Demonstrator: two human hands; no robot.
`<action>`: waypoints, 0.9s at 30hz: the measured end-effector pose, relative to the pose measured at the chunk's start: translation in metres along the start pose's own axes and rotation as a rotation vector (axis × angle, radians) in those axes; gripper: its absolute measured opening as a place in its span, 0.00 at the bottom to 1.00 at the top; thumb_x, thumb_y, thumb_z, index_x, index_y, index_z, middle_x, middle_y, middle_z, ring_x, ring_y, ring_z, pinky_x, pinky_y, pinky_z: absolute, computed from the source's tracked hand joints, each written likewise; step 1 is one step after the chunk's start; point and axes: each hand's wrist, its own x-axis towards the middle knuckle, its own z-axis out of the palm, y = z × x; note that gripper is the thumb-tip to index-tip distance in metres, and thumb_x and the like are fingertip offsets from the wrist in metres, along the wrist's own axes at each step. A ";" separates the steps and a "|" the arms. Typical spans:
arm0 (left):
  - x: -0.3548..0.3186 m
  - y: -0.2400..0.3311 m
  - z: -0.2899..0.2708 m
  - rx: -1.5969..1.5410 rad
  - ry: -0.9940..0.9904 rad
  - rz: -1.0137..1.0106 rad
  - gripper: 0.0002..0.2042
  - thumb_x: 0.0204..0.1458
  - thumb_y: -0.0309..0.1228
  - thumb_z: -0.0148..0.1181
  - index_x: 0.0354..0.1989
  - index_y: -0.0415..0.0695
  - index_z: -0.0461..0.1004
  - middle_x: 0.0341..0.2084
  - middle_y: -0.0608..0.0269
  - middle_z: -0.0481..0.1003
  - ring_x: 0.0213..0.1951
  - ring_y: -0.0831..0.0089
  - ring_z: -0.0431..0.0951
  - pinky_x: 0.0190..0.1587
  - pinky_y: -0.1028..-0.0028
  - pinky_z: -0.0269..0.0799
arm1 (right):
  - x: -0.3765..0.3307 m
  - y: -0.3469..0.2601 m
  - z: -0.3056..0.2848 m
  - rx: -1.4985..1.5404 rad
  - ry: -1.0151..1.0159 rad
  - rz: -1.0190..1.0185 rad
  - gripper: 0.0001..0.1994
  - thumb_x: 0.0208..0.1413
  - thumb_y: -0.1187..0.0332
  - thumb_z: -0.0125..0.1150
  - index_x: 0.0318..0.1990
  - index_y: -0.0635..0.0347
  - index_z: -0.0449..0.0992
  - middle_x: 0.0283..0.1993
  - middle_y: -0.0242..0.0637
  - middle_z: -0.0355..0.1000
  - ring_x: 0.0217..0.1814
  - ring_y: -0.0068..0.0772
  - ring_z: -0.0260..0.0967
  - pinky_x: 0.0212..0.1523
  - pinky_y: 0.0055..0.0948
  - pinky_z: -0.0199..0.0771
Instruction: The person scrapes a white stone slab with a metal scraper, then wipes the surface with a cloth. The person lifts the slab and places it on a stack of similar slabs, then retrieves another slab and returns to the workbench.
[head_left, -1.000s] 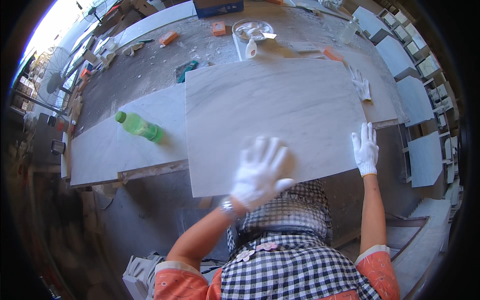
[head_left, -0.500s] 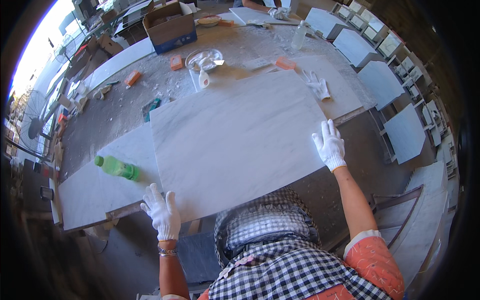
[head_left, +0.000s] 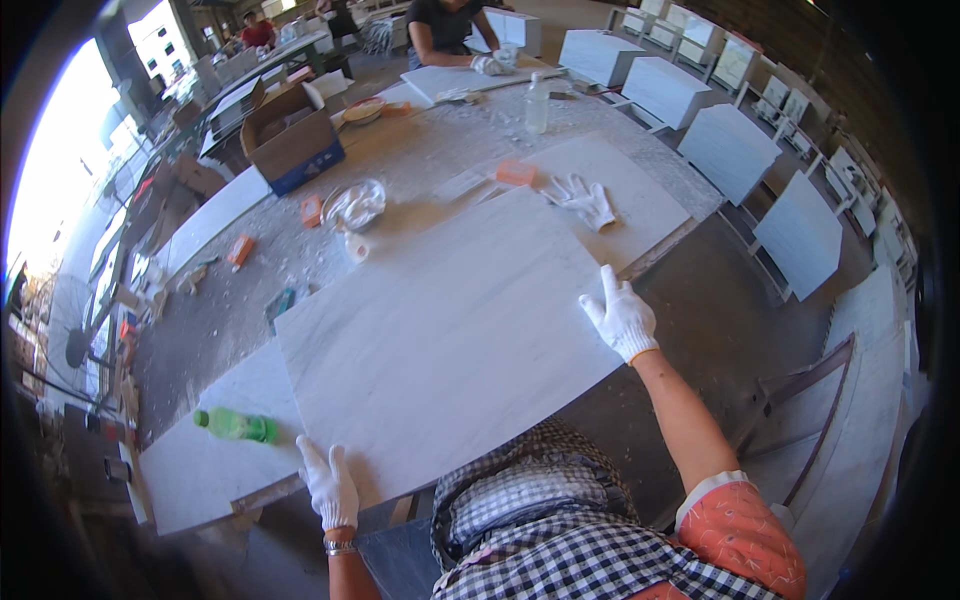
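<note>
A wide white-grey stone slab point(head_left: 430, 340) lies flat in front of me, with faint grey veining. My left hand point(head_left: 330, 487), in a white knit glove, is at its near left corner, fingers stretched out and thumb spread apart. Against the right edge rests my right hand point(head_left: 622, 318), gloved the same way, its visible fingers extended and apart. The undersides of both hands are hidden. Beneath the slab's left side another pale slab point(head_left: 190, 485) shows, with a green plastic bottle point(head_left: 238, 425) lying on it near my left hand.
Beyond the slab are a loose white glove point(head_left: 585, 200), an orange block point(head_left: 516, 173), a bowl of white material point(head_left: 356, 205) and a cardboard box point(head_left: 290, 140). A clear bottle point(head_left: 537, 105) stands farther back. Across the table a co-worker's gloved hand point(head_left: 487, 66) touches a slab. Stone-panelled units point(head_left: 730, 150) line the right.
The view has shifted, bringing the co-worker's arms and more of the far room into sight. My hands keep their places at the slab's edges, and the slab has not visibly moved on the table.
</note>
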 end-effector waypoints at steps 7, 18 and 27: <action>-0.001 -0.013 -0.004 -0.024 0.032 -0.146 0.35 0.71 0.54 0.47 0.76 0.39 0.60 0.66 0.42 0.69 0.66 0.48 0.69 0.71 0.59 0.60 | -0.007 -0.003 -0.012 0.153 0.064 -0.053 0.39 0.62 0.39 0.60 0.70 0.58 0.62 0.41 0.53 0.80 0.37 0.59 0.80 0.34 0.56 0.78; 0.053 0.033 0.013 0.630 -0.023 0.127 0.22 0.75 0.39 0.43 0.65 0.33 0.69 0.59 0.44 0.73 0.58 0.57 0.75 0.58 0.67 0.72 | 0.012 0.012 0.038 0.387 -0.026 -0.119 0.39 0.63 0.43 0.61 0.72 0.61 0.63 0.24 0.44 0.73 0.23 0.47 0.74 0.25 0.47 0.71; 0.040 0.002 0.008 0.806 -0.063 -0.119 0.17 0.75 0.37 0.43 0.58 0.38 0.73 0.45 0.49 0.82 0.43 0.64 0.84 0.42 0.72 0.81 | 0.031 0.019 0.014 0.516 -0.460 -0.058 0.31 0.66 0.42 0.59 0.59 0.65 0.71 0.43 0.54 0.80 0.42 0.61 0.78 0.45 0.51 0.74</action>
